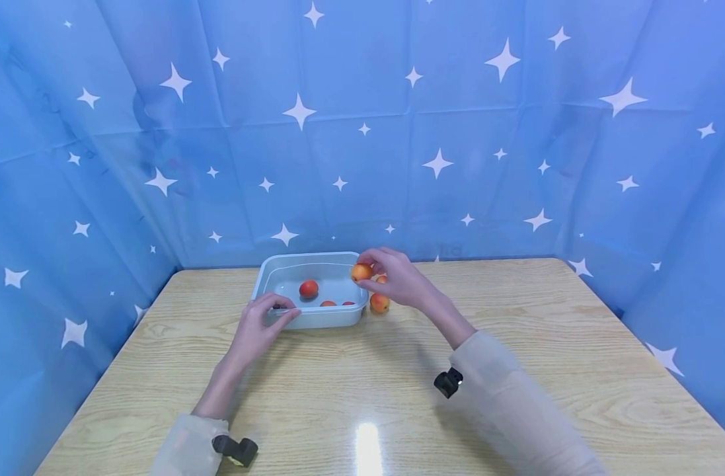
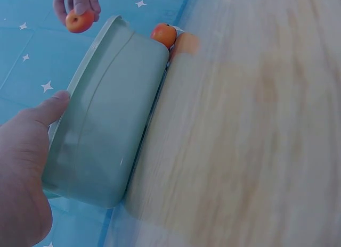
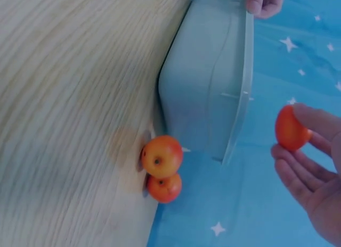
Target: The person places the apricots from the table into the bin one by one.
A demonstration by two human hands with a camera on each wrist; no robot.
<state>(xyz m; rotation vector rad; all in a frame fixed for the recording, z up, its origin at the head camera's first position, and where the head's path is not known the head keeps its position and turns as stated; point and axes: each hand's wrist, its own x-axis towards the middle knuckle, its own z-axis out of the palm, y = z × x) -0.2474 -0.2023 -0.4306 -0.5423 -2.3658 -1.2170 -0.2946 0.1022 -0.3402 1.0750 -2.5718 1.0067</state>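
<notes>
My left hand (image 1: 266,322) pinches the front-left rim of a pale blue plastic tub (image 1: 332,320), its thumb lying along the outside edge in the left wrist view. Above the tub's right end, my right hand (image 1: 400,279) holds a small orange-red apple (image 1: 361,272) between thumb and fingers. Inside the tub lie a red apple (image 1: 308,289) and, partly hidden by the front wall, two more reddish fruits (image 1: 328,304). Two red-and-yellow apples (image 3: 162,156) sit together on the table beside the tub's right wall, below my right hand.
The tub stands near the back edge of a light wood-grain table (image 1: 350,377). Close behind that edge hangs a blue curtain (image 1: 374,152) with white stars, which also runs along both sides. A small black camera (image 1: 448,382) is strapped at the right wrist, another (image 1: 236,451) at the left.
</notes>
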